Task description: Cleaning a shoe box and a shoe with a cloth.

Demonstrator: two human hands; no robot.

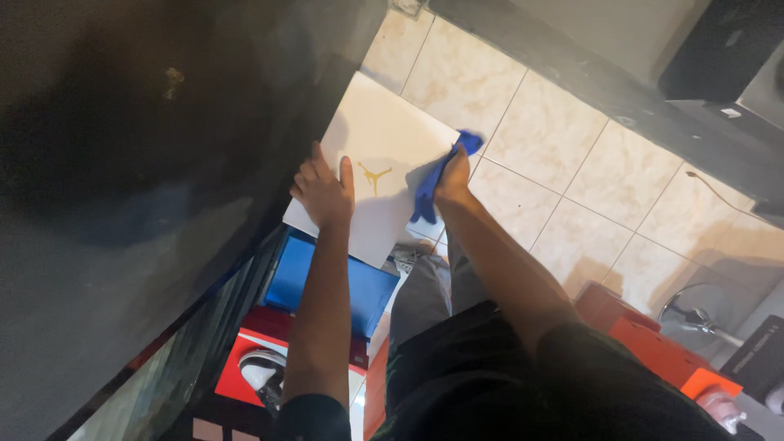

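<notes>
white box (384, 155) under my left hand (324, 192), palm flat pinning it; right hand (453, 175) beside, clutching blue cloth (433, 184) against lid.

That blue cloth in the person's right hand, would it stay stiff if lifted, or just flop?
The blue cloth probably flops: it hangs bunched and folded from the right hand. It looks light, pinched in the fingers alone. On the smooth white box lid it likely slides easily.

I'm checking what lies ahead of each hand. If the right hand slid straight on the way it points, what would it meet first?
The right hand, pressing a blue cloth on the white box lid, points up-frame. It would probably pass the lid's edge and meet the tiled floor, though depth is unclear.
</notes>
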